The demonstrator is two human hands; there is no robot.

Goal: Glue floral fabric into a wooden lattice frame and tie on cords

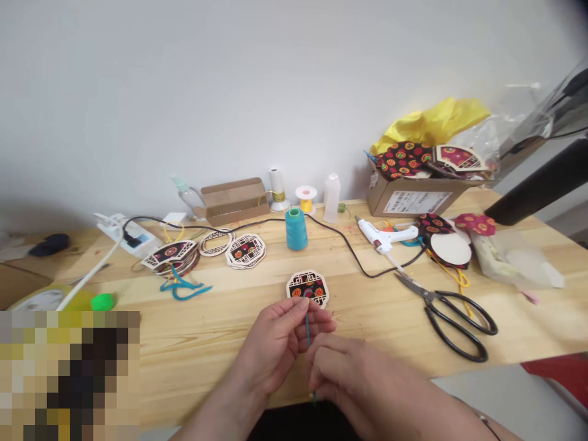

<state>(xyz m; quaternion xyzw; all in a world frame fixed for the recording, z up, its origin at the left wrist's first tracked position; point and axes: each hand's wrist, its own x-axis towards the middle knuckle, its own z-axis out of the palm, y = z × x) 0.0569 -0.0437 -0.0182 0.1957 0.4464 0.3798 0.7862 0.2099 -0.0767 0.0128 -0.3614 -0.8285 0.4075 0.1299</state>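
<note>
Between thumb and forefinger, my left hand pinches the upper end of a short blue cord. Lower down, my right hand is closed around the same cord, and its tail shows below the fingers near the table's front edge. Just beyond my left fingertips lies a wooden ornament with cut-out lattice and dark floral fabric, partly covered by the fingers. A teal thread cone stands upright behind it.
Large black-handled scissors and a white glue gun lie right. More ornaments and blue cords are left. A cardboard box of fabric pieces stands back right. A black cable crosses the table.
</note>
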